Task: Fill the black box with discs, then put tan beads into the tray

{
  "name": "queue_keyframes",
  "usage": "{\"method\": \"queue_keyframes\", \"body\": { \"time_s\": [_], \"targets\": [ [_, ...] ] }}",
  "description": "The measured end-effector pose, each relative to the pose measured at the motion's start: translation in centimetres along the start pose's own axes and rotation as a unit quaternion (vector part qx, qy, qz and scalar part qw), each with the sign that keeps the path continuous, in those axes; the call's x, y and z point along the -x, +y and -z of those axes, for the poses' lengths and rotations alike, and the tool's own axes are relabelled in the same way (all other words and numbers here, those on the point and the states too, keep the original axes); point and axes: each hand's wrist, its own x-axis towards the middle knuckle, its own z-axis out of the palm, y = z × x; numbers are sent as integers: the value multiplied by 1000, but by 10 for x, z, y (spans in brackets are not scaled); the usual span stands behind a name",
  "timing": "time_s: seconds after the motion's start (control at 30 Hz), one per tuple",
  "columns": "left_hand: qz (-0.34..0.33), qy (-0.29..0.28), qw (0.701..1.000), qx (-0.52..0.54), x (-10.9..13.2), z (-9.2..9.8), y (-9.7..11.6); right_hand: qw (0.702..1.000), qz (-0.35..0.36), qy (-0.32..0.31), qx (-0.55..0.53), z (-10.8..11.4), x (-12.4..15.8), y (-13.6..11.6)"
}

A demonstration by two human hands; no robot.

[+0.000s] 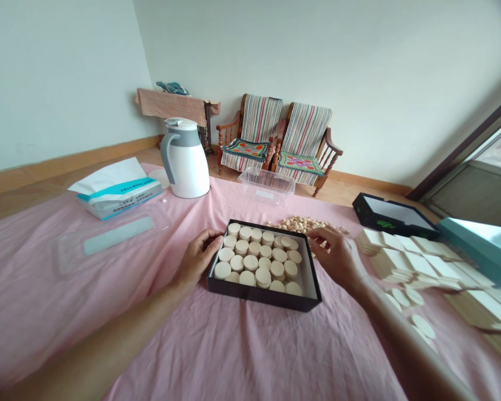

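A black box (263,295) filled with several round wooden discs (256,259) sits in the middle of the pink tablecloth. My left hand (198,256) rests against the box's left wall, fingers curled on its far left corner. My right hand (336,256) hovers just right of the box, fingers bent and pinched near a heap of small wooden beads (303,224) behind it; what they hold is hidden.
A white jug (186,159), a tissue pack (114,186), clear plastic lid (112,236) and clear tub (267,184) lie on the pink cloth (234,351). Stacked wooden squares (404,259), a black lid (394,220) and teal box (484,250) stand right. Two chairs (275,145) are behind.
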Motion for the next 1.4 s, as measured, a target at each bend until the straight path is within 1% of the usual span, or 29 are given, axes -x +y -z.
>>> {"method": "queue_keyframes", "body": {
  "time_s": [0.1,0.17,0.33,0.4,0.47,0.6,0.73,0.83,0.9,1.0,1.1,1.17,1.23,1.33,1.4],
  "targets": [
    [0,1,1000,-1,0,0,0,996,48,-68,28,-3,-1,-10],
    [-1,2,1000,-1,-1,0,0,991,60,-101,67,-6,-4,-20],
    [-2,0,1000,-8,0,0,2,967,56,-157,195,-18,-14,-38],
    [-2,-6,1000,-7,0,0,3,960,47,-169,217,-22,-16,-39],
    [-1,-10,1000,-6,0,1,4,961,44,-178,207,-25,-16,-38],
    [4,-12,1000,-6,1,1,4,971,56,-179,151,-32,-18,-34],
    [-2,-12,1000,-8,1,1,4,973,69,-172,140,-39,-20,-34],
    [-4,-11,1000,-9,1,1,5,974,79,-172,124,-37,-22,-36],
    [-2,-9,1000,-9,1,1,5,978,82,-163,102,-30,-21,-35],
    [3,-5,1000,-5,1,0,6,988,70,-111,86,-8,-18,-28],
    [13,-2,1000,-6,2,-1,7,993,48,-63,91,23,-12,-10],
    [18,-1,1000,-8,1,-1,7,992,29,-57,106,44,-6,6],
    [22,-1,1000,-6,1,-2,7,988,0,-86,131,64,2,25],
    [27,0,1000,2,0,-2,5,965,-57,-174,185,90,17,55],
    [33,-2,999,3,0,-2,5,949,-80,-229,201,103,30,71]
  ]
}}
